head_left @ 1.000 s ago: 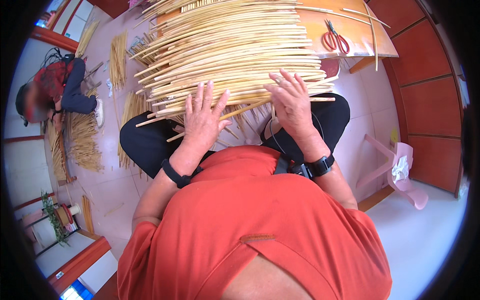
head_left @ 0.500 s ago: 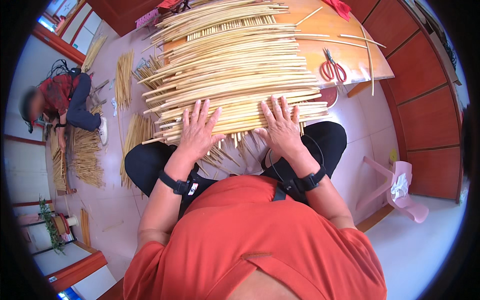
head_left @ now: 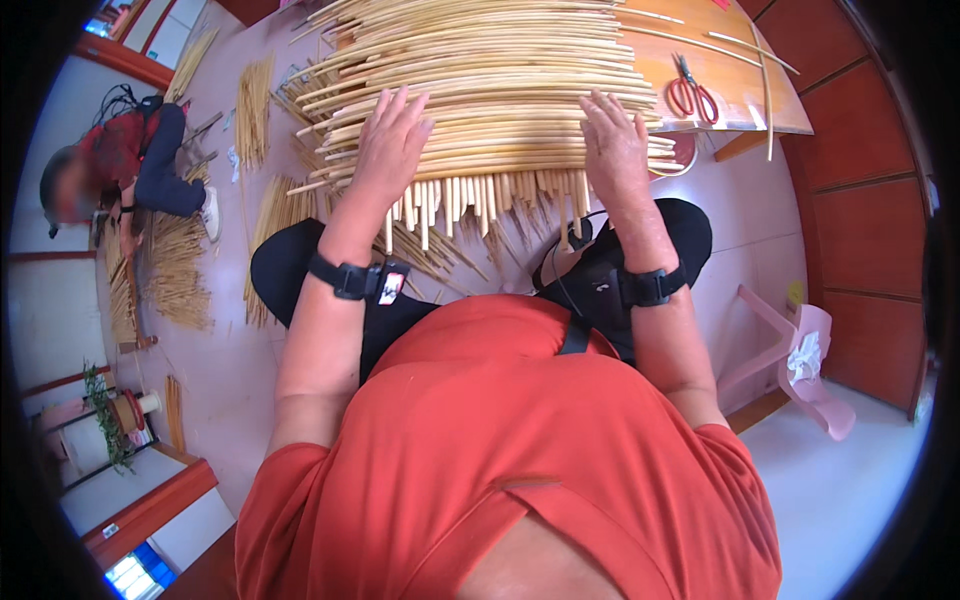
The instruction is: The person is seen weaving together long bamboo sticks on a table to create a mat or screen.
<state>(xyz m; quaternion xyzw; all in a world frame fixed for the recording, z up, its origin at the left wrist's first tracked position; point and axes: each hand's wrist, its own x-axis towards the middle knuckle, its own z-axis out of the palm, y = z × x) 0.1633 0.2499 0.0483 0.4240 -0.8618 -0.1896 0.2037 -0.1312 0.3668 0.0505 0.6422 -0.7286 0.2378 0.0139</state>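
Plainly, I have far too many sticks (head_left: 500, 120) before me to count: one wide layer lies crosswise on the bench (head_left: 735, 100) and reaches over its near edge toward my lap. Under it, lower sticks (head_left: 455, 200) point at me, at least ten ends showing between my wrists. My left grip (head_left: 390, 145) lies over the left part of the layer, fingers straight and a little spread; my right grip (head_left: 615, 150) is at the right ends, fingers straight and closer together. As far as I can tell, both palms rest on the sticks, though contact beneath them is hidden.

To the right are one pair of scissors (head_left: 688, 82) with red handles and two loose sticks (head_left: 764, 100) that cross. I wear two black straps, left (head_left: 345, 280) and right (head_left: 650, 288); by the left one sits one white label (head_left: 391, 287), its marks too small to read.

One co-worker (head_left: 165, 165) sits left by a heap (head_left: 177, 260), the far hand hard to make out. One pink stool (head_left: 818, 395) holds a white wad (head_left: 803, 355). The top of the picture cuts off the layer's far side.
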